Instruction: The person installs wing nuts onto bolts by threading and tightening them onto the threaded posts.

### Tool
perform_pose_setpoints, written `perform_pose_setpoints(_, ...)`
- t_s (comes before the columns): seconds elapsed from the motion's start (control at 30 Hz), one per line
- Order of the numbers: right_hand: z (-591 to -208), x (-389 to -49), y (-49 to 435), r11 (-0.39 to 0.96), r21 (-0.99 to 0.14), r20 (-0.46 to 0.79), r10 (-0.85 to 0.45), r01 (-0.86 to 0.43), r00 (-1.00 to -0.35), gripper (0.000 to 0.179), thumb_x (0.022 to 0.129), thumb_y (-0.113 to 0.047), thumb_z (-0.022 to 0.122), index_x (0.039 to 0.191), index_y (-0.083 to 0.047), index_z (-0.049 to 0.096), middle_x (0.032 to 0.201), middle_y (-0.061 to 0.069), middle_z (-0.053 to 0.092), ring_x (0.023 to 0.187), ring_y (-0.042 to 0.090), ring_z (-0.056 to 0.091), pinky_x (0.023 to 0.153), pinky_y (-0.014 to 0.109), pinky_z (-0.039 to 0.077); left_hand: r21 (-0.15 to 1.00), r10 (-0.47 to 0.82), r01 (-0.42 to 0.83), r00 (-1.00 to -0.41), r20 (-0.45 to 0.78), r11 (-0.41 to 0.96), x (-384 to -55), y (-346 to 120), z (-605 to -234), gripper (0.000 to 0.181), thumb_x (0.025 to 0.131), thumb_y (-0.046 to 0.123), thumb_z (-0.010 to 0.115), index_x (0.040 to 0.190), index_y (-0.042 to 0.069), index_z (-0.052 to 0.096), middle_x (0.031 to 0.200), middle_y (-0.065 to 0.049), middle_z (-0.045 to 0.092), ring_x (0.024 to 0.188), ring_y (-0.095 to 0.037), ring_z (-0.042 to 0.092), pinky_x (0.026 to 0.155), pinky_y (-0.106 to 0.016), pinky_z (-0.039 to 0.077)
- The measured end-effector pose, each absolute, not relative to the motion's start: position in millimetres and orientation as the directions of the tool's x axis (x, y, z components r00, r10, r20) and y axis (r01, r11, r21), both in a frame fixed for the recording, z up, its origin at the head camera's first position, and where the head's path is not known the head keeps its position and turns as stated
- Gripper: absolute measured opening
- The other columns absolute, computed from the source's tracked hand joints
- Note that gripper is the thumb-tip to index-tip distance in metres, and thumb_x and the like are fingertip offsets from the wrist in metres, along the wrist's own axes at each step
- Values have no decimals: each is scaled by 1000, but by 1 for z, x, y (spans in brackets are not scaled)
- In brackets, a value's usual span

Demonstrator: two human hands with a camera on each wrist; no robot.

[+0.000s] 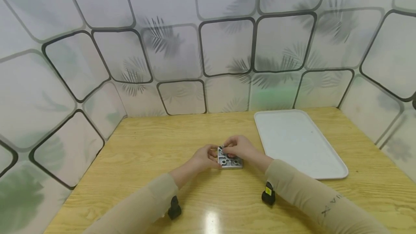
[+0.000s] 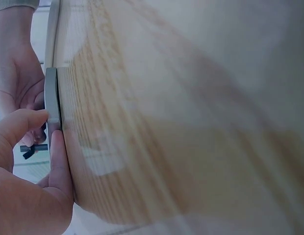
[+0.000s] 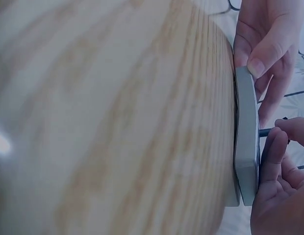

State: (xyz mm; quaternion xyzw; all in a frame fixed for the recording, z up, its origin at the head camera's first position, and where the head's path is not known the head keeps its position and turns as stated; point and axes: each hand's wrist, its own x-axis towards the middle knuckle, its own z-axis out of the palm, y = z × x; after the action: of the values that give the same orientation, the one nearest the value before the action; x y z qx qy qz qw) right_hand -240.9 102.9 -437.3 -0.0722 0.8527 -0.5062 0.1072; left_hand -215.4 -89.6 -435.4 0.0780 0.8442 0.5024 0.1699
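Note:
A silver metal plate (image 1: 231, 163) with several holes and recesses lies on the wooden table between both hands. My left hand (image 1: 205, 157) grips its left edge; the left thumb (image 3: 258, 67) presses on the rim in the right wrist view. From the plate's upper face a threaded bolt (image 2: 41, 147) sticks out, bearing a dark wing nut (image 2: 28, 154). My right hand (image 1: 241, 148) reaches over the plate, thumb and index finger pinching the wing nut. Its fingers partly hide the nut and the plate's far corner. Below the plate a second grey edge (image 3: 233, 198) shows.
A white tray (image 1: 299, 143) lies to the right of the hands, close to the right forearm. The wooden table (image 1: 156, 136) ends at a patterned curtain (image 1: 227, 93) along the back and sides. Black wrist cameras hang beneath both sleeves.

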Motion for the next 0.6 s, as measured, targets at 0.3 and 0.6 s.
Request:
perform_pose_setpoints(0.3,-438,-238,100,537,-841,-62,-213,-64,-975,14,93,-12,77,100,0,73,82,6,72,68,8,64,64,21,54,877,306,-35,-930,-204,480,-213,-90,-434,80,80,-5,86,151,-2,51,117,-15,64,98,-20,67,80,-26,55)
perform_pose_setpoints(0.6,-439,-235,95,620,-779,-14,-173,-98,-985,14,93,-16,78,95,-5,70,80,5,71,66,11,63,61,21,48,881,315,-31,-927,-201,472,-213,-90,-434,79,80,-5,85,151,-3,50,116,-15,64,97,-20,67,81,-27,56)
